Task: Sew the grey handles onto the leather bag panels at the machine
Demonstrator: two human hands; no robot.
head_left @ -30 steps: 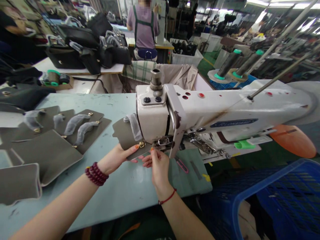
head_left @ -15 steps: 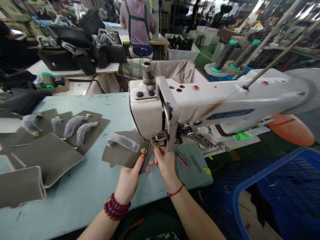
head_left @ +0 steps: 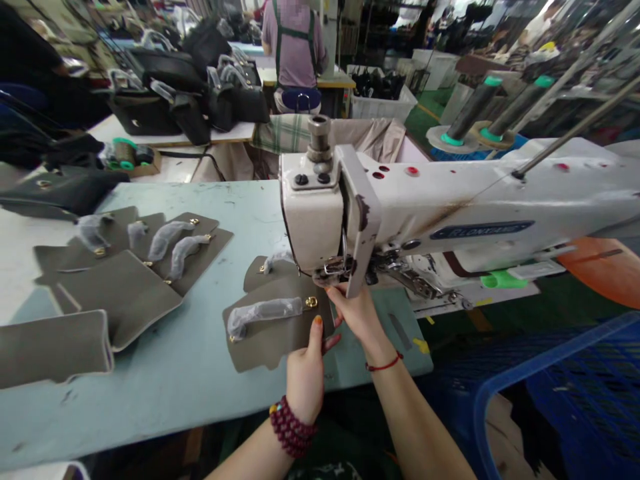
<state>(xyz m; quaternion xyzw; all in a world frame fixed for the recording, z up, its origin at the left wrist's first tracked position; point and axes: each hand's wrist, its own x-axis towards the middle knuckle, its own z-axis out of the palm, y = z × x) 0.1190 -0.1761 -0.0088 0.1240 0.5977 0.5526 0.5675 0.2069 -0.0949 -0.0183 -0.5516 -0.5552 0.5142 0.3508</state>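
My left hand grips the near edge of a taupe leather panel, thumb on top beside its gold ring; a plastic-wrapped handle lies across the panel. My right hand reaches up under the head of the white sewing machine, its fingers closed at the panel's right edge by the presser foot. A second taupe piece lies behind, partly under the machine head.
A pile of taupe panels with wrapped handles lies at the left of the pale blue table. A blue plastic crate stands at the lower right. Thread cones rise behind the machine. A person in an apron works further back by black bags.
The panel has come out from under the machine head toward me and turned, its handle now lying across. My left hand slid to its near edge; my right hand stayed by the presser foot.
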